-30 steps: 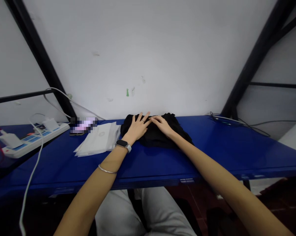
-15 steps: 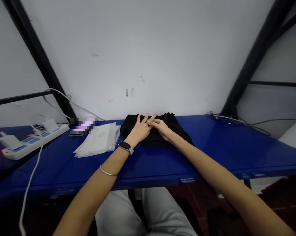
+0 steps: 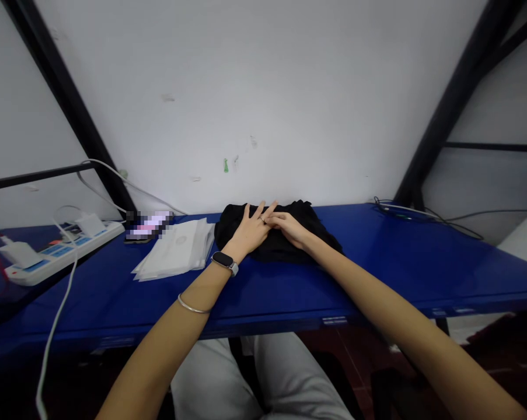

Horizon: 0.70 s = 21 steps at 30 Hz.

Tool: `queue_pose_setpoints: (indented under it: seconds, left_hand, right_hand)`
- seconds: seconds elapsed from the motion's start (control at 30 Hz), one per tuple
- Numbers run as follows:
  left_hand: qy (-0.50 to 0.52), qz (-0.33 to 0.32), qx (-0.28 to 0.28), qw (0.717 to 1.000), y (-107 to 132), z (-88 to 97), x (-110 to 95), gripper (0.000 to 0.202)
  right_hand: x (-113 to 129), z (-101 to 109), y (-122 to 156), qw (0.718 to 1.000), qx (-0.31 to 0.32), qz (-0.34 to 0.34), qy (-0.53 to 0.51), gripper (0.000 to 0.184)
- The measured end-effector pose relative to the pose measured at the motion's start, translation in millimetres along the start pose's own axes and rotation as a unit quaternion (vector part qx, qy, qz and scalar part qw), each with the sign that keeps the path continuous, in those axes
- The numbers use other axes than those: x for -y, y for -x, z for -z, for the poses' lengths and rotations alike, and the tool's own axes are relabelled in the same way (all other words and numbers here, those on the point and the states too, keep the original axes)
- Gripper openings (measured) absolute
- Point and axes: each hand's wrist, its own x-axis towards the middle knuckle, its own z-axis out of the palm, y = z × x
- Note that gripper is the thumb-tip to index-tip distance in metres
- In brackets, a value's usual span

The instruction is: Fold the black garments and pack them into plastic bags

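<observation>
Head view: black cloth (image 3: 281, 249) on blue tabletop (image 3: 398, 256) against white wall (image 3: 316, 105).

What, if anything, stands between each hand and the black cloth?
Nothing visible stands between the left hand and the black cloth beneath it. The right hand meets the left hand over the cloth, so the left hand partly stands in its way.

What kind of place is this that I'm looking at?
Probably an indoor workstation, though a dormitory desk is possible too: there's a blue tabletop, black posts rising on either side, and a power strip at the left.
</observation>
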Motion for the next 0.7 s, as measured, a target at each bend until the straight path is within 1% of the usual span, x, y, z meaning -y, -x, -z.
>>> queue_pose_setpoints:
  seconds: [0.17, 0.33, 0.47, 0.7]
  left_hand:
    - [-0.006, -0.002, 0.003, 1.000, -0.7, -1.1, 0.5, 0.045]
    - [-0.011, -0.003, 0.001, 1.000, -0.8, -0.9, 0.5, 0.047]
    - [-0.012, -0.005, 0.004, 1.000, -0.6, 0.8, 0.4, 0.047]
    - [-0.002, -0.001, 0.010, 1.000, -1.0, 2.1, -0.4, 0.048]
  right_hand:
    - [0.5, -0.1, 0.4, 1.000, -0.002, -0.004, 0.004, 0.019]
    - [3.8, -3.4, 2.5, 1.000, 0.009, -0.003, 0.005, 0.023]
    - [4.1, -4.4, 3.3, 1.000, 0.004, 0.004, 0.008, 0.022]
    - [3.9, -5.7, 4.1, 1.000, -0.004, -0.002, 0.004, 0.022]
